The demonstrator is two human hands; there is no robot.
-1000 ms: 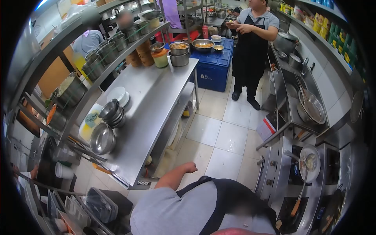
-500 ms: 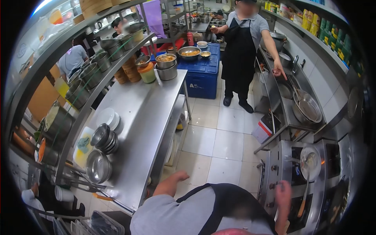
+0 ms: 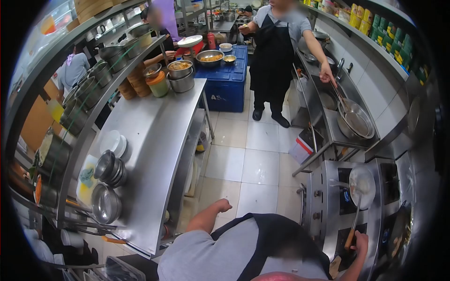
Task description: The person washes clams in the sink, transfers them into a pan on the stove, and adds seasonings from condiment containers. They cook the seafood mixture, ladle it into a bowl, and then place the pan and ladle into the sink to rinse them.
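My left hand (image 3: 223, 205) hangs over the floor tiles, its fingers curled in and nothing visible in them. On the stove side, my right hand (image 3: 361, 241) is just beside the wooden handle of a long metal ladle (image 3: 357, 213). Its fingers look partly spread, and the handle does not appear enclosed by them. The ladle's head rests in a pan (image 3: 367, 181) on the front burner, with some pale contents. Beyond the pan, several burners of the stove (image 3: 330, 171) run along the right.
A steel table (image 3: 154, 140) on the left carries stacked metal bowls (image 3: 111, 167) and white plates (image 3: 112, 143). Ahead, a co-worker in a black apron (image 3: 273, 61) points toward a large strainer (image 3: 358, 119) over the right counter. A blue chest (image 3: 227, 86) holds food bowls.
My right hand has moved down and right, to beside the ladle handle. My left hand has risen slightly. At the back left, another person's hand now reaches near the food pots. The view has shifted.
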